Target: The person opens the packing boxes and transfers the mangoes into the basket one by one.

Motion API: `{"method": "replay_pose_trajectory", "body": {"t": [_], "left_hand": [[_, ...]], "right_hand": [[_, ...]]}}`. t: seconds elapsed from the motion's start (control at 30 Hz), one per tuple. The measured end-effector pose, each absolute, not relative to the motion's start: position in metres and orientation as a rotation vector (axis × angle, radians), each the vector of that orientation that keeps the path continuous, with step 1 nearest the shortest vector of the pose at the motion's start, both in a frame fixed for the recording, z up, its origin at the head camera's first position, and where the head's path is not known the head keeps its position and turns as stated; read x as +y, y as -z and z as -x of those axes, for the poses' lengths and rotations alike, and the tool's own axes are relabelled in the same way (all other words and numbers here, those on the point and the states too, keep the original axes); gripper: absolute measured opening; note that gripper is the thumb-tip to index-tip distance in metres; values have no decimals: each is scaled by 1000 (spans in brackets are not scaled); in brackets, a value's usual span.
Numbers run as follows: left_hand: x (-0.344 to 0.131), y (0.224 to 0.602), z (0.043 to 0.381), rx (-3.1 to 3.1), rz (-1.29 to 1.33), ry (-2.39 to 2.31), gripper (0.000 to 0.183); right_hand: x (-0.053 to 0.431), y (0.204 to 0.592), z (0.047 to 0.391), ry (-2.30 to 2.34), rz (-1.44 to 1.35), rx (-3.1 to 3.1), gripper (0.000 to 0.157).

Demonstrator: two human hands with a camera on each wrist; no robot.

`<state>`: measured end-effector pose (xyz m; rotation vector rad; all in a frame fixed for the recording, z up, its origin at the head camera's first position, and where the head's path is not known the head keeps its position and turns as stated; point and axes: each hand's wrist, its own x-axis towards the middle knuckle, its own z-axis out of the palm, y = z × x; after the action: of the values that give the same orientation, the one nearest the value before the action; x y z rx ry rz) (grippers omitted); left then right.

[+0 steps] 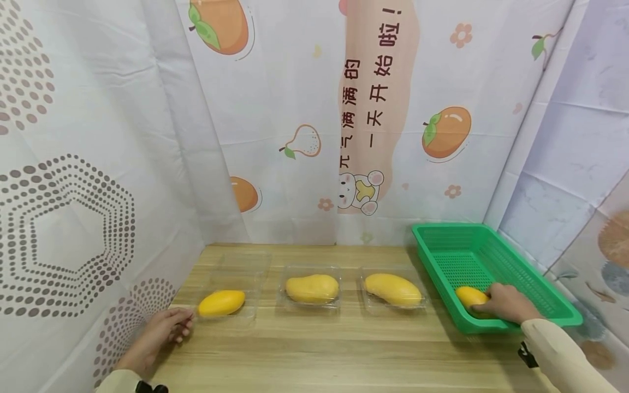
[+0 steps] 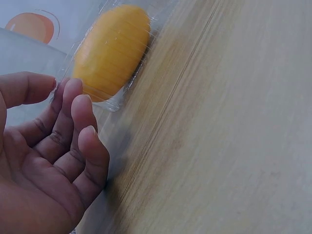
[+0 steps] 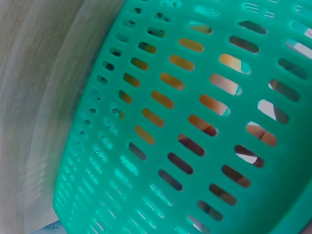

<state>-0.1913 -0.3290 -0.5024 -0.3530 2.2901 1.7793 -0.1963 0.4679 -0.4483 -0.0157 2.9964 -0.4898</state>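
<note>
My left hand [image 1: 161,334] hovers by the left clear plastic box, its fingers loosely bent and the fingertips right at the box's edge. A yellow mango [image 1: 221,303] lies in that box [image 2: 114,105], whose lid stands folded back behind it. Inside the green basket [image 1: 528,292], my right hand [image 1: 511,303] grips another mango [image 1: 470,299], thumb and fingers round its right end. From the right wrist the slotted basket wall [image 3: 161,141] hides most of the hand; yellow patches of mango show through the slots.
Two more clear boxes hold one mango each, the middle mango [image 1: 312,288] and the right mango [image 1: 393,289]. They stand in a row on the wooden table [image 1: 334,349]. Printed curtains [image 1: 295,82] enclose the back and both sides; the basket stands near the right curtain.
</note>
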Motion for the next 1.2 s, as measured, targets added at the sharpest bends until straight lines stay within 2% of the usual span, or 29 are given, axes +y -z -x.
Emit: {"method": "replay_pose_trajectory", "body": {"t": [0.6,0.83,1.2], "left_hand": [[-332,503,195,2266,331,-1790,41],[-332,505,192,2299,347,-1763,40],[-331,502,190,2295,340,-1754,39]], "right_hand": [[466,443,195,501,25,2965,41],[464,427,198,439,101,3030,72],[439,416,201,523,194,3222,61]]}}
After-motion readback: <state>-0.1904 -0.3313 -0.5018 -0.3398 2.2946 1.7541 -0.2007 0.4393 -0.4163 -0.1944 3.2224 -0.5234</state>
